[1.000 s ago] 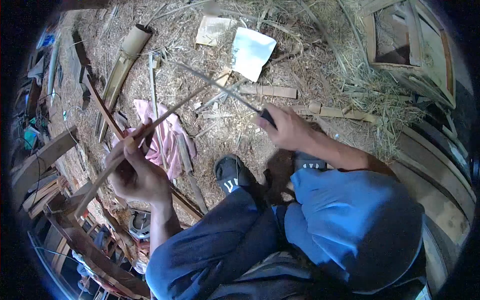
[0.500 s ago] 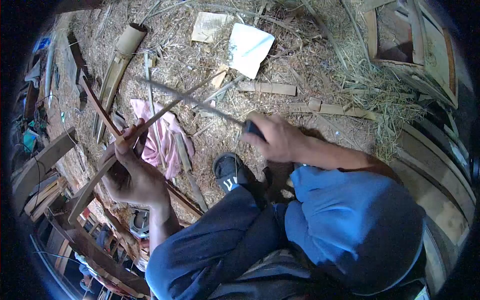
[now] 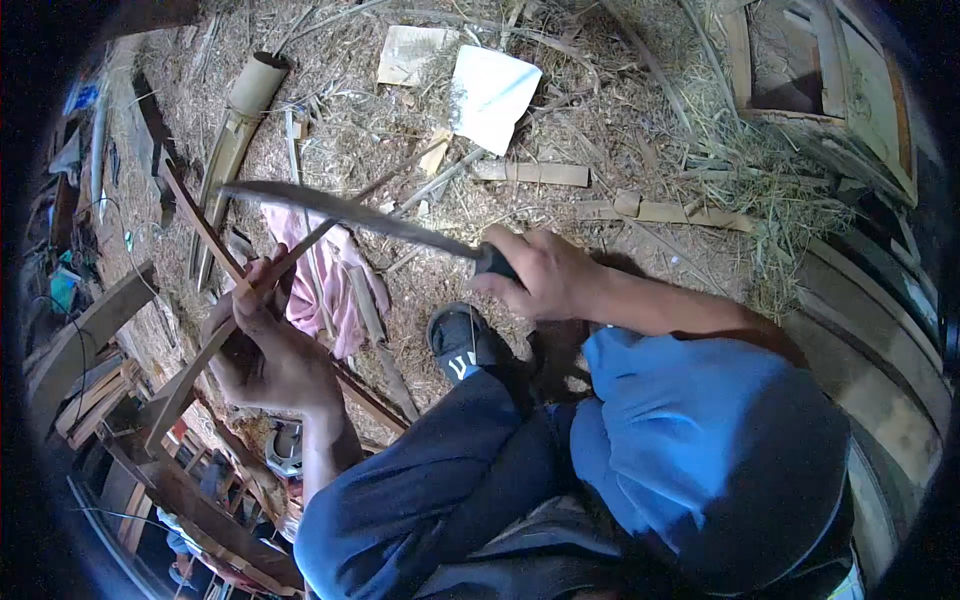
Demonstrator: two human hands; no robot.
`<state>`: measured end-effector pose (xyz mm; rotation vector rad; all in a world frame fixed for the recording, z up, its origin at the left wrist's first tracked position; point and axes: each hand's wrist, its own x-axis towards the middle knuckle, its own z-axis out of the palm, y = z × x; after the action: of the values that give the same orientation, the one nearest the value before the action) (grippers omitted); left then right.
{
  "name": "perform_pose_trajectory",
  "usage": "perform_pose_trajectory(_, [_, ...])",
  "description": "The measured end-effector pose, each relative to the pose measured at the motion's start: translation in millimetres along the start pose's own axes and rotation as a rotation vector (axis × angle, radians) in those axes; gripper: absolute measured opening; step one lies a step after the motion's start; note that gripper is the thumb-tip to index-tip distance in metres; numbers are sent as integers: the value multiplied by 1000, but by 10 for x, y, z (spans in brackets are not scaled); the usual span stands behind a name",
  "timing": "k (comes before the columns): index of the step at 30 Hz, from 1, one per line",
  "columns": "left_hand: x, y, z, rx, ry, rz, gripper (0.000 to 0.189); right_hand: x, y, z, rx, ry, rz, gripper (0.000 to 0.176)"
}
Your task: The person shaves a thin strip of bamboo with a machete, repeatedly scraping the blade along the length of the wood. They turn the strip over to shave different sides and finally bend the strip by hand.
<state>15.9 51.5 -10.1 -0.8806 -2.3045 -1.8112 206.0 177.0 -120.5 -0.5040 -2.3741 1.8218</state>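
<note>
While the left hand (image 3: 262, 350) pinches a thin strip (image 3: 318, 235) above the ground (image 3: 410, 290), the right hand (image 3: 545, 275) grips a knife (image 3: 380, 219) whose blade crosses it, contact unconfirmed, blade work being judged in hand and any stroke requiring steady pinching.

Gap between the hands (image 3: 262, 350) (image 3: 548, 275), thin strip (image 3: 308, 240) and long blade (image 3: 410, 230) across its far side

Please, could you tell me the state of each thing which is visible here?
Left hand: closed on thin strip
Thin strip: held at a slant
Right hand: closed on knife
Knife: held, unsheathed
Pink cloth: lying crumpled
White sheet: lying spread out
Bamboo piece: partly split lengthwise
Dark sandal: worn
</note>
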Motion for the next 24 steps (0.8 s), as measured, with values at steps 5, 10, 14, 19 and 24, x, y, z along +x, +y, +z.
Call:
perform_pose_trajectory(5, [-23,-63,-80,50,23,9,16,-9,586,49,-62,155,353,42])
perform_pose_trajectory(10, [-16,-78,-59,29,30,38,16,56,33,-73,79,-36,282,39])
perform_pose_trajectory(14, [-18,-44,-98,76,-7,58,17,53,76,-51,49,-66,83,39])
perform_pose_trajectory(19, [-54,-34,-87,31,-79,97,22,96,569,-126,-124,112,323,41])
perform_pose_trajectory(24, [-48,-80,-97,1,-55,68,20,90,-10,-141,-62,-98,138,46])
